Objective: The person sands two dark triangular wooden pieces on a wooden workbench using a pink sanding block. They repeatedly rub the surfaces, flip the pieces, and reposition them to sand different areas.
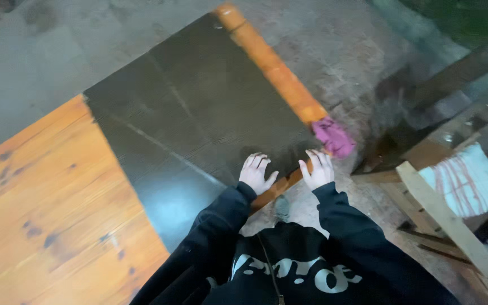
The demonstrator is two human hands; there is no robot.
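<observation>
A long wooden board lies across the view, its far part stained dark brown (199, 107) and its near left part bare orange pine (46, 209). My left hand (257, 173) rests flat on the dark part near the board's edge, fingers spread, holding nothing. My right hand (317, 168) presses on the board's unstained orange edge strip (272, 65), fingers apart and empty. A crumpled pink rag (332, 136) lies on that edge just beyond my right hand, not touching it. Both arms wear black sleeves.
Grey concrete floor (345, 51) surrounds the board. At the right stand wooden frame pieces and a pale plank (447, 220), with a red-and-white striped cloth (470, 181) draped among them.
</observation>
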